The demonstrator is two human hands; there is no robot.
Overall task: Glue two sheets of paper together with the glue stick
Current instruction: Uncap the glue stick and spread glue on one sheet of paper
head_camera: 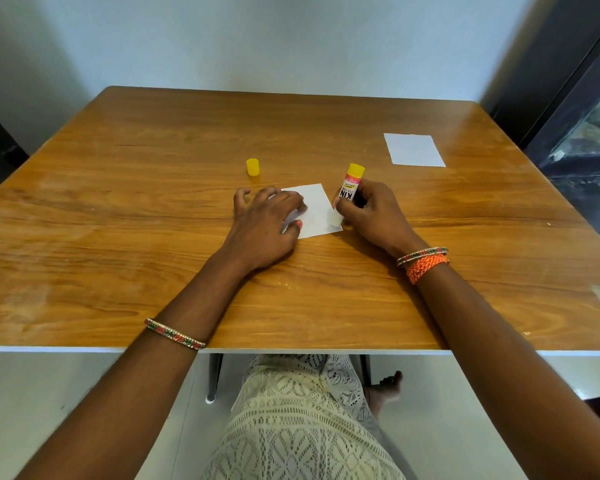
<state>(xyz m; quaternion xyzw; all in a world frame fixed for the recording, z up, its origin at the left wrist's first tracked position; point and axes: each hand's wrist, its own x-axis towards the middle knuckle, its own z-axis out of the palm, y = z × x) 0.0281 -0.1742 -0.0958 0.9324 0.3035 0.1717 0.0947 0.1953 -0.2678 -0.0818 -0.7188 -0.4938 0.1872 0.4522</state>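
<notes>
A small white sheet of paper [315, 209] lies flat at the middle of the wooden table [153, 202]. My left hand [264, 230] presses on its left part with spread fingers. My right hand [368, 213] grips an uncapped glue stick [351, 183], white and yellow, held upside down with its glue tip on the sheet's right near corner. The yellow cap [253, 167] stands alone on the table, left of and behind the sheet. A second white sheet [413, 149] lies at the far right of the table.
A wall runs behind the table's far edge. A dark cabinet or frame [582, 133] stands to the right of the table. The near table edge [84, 348] is white, with my lap and a bare foot below it.
</notes>
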